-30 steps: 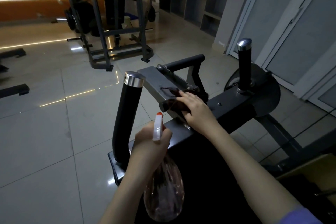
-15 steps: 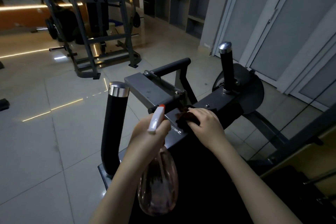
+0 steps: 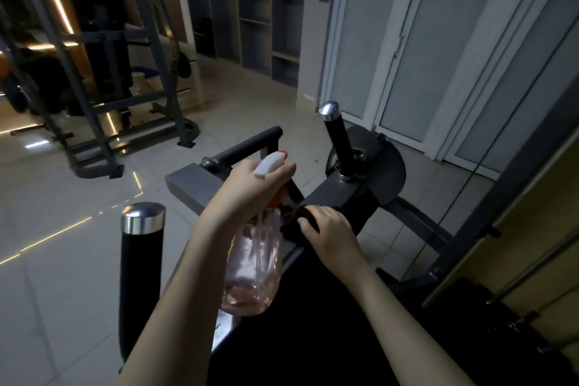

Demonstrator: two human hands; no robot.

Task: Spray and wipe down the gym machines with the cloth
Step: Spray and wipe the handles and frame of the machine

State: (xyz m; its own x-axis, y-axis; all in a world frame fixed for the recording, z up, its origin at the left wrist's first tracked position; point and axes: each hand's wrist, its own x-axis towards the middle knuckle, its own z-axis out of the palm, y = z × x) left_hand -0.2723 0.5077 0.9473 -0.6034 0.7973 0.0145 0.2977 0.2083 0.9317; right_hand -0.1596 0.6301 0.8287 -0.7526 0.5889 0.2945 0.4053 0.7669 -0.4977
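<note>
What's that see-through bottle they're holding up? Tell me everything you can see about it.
The clear, pink-tinted plastic spray bottle has a rounded body, a white trigger head with an orange tip and a thin tube inside. A little liquid sits at the bottom. The left hand grips its neck, holding it roughly upright above the grey metal machine frame, beside the right hand gripping a dark cloth.

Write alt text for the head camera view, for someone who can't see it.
A person's left hand holds a clear spray bottle over a grey gym machine frame while the right hand holds a dark cloth against it. Black upright handles with silver caps stand on either side.
</note>
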